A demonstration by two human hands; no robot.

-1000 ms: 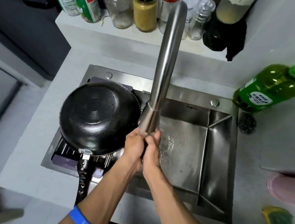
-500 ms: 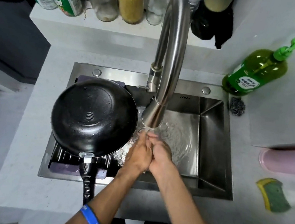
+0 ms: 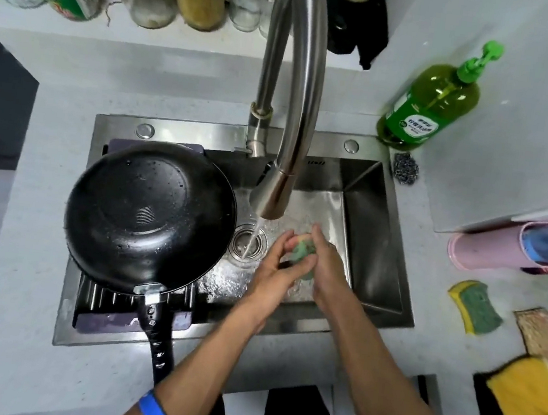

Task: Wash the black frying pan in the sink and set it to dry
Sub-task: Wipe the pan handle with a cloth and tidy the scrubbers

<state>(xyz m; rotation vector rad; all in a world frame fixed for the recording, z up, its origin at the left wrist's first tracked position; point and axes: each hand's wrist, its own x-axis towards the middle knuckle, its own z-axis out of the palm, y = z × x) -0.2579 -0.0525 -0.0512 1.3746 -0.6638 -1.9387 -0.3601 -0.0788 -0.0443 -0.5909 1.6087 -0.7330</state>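
I count one black frying pan [image 3: 150, 216] upside down on the sink's [image 3: 379, 241] rack at nine o'clock, and two sponges: my left hand [image 3: 272, 269] and right hand [image 3: 324, 265] squeeze one green sponge [image 3: 302, 250]; the other sponge [image 3: 476, 306] lies on the tabletop [image 3: 44, 179] at three o'clock.

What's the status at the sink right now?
Both hands, left and right, squeezing a green sponge beside the running faucet. Black frying pan upside down on the drain rack. Nothing in the way.
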